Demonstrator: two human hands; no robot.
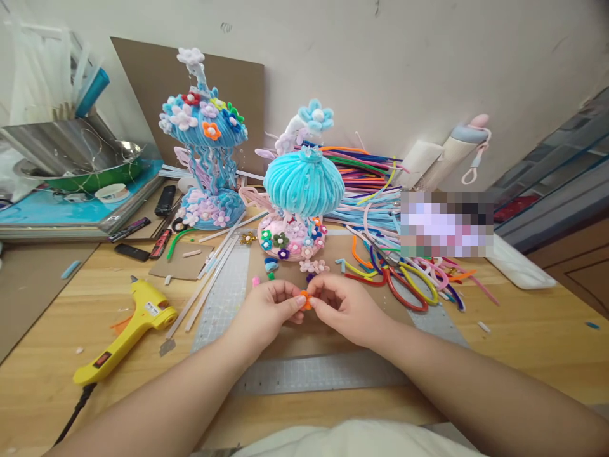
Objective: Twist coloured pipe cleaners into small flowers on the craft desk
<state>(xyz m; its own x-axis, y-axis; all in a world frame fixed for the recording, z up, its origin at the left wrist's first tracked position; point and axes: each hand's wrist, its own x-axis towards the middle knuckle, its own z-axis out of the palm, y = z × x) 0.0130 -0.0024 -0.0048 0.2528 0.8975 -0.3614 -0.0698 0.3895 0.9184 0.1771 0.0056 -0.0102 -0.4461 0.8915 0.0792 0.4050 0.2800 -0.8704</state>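
Between my two hands is a small orange pipe-cleaner flower [306, 300], pinched by the fingertips of both. My left hand [273, 304] grips it from the left, and my right hand [341, 308] from the right, above brown cardboard [328, 339]. Just beyond them stands a turquoise pipe-cleaner jellyfish [304, 181] on a pink base [291, 238] covered with small flowers. Farther left is a taller blue jellyfish [204, 124] with colourful flowers on its cap. Lavender-pink flowers [314, 266] lie close to my fingers.
A yellow glue gun [128, 330] lies at left. Red-handled scissors [404, 289] rest among pipe-cleaner pieces at right. Bundles of pipe cleaners [366, 209] lie behind. A grey cutting mat [323, 374] is under the cardboard. A green bowl [90, 181] stands back left.
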